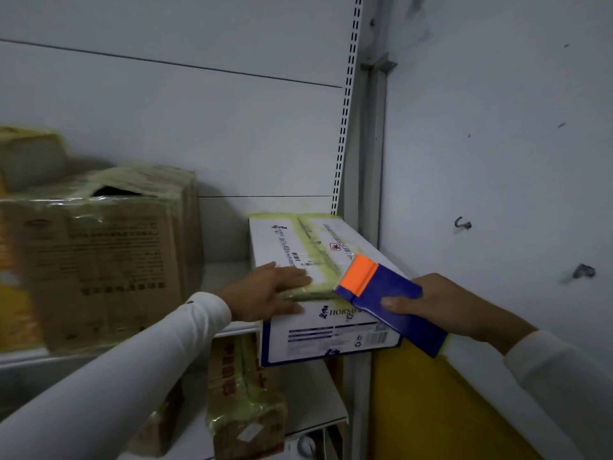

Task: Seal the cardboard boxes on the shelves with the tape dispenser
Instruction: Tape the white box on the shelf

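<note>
A white cardboard box (pixel 331 330) with blue print sits on the shelf's right end, its front overhanging the edge. Yellowish tape runs along its top seam and over the front edge. My left hand (pixel 268 293) lies flat on the box's near left corner, fingers straight on the tape, thumb against the front face. My right hand (pixel 441 303) grips the blue tape dispenser (pixel 394 303). The dispenser's orange front end rests on the box top at the near right, beside the taped seam.
A large brown taped box (pixel 99 254) with a torn top stands on the same shelf to the left, with another box (pixel 30 154) behind it. Taped brown boxes (pixel 245 403) sit on the lower shelf. A slotted upright (pixel 346 104) and a wall close the right side.
</note>
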{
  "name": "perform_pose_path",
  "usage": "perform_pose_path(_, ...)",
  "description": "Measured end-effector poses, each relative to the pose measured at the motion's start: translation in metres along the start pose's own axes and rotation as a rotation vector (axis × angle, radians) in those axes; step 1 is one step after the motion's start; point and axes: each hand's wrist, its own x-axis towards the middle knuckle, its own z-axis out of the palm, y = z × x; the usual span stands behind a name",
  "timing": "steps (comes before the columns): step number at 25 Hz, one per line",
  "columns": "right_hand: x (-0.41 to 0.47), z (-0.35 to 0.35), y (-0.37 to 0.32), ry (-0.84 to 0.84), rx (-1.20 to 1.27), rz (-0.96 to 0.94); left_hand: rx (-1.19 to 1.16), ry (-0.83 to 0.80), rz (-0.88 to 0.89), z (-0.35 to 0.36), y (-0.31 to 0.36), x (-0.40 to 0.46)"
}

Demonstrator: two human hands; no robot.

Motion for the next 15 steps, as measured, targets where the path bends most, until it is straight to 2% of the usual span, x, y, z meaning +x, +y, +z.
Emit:
perform_pose_path(3,-0.014,-0.001,0.002,-0.106,0.016,-0.015,-0.012,0.001,0.018,-0.004,-0.014,-0.018)
perform_pose_path(6,-0.021,-0.003,-0.007,-0.137,0.027,-0.055,0.03,0.024,0.037,-0.011,-0.017,-0.032)
perform_pose_path(9,-0.018,0.007,-0.018,-0.166,-0.013,-0.085,0.085,0.026,-0.036,-0.012,-0.004,-0.037)
perform_pose_path(11,-0.016,0.014,-0.023,-0.194,-0.037,-0.095,-0.083,0.079,-0.097,-0.015,0.009,-0.041)
perform_pose_path(13,-0.014,0.018,-0.027,-0.221,-0.055,-0.108,-0.285,0.167,-0.069,-0.019,0.02,-0.043)
perform_pose_path(15,-0.011,0.02,-0.034,-0.249,-0.067,-0.125,-0.439,0.16,-0.036,-0.025,0.034,-0.045)
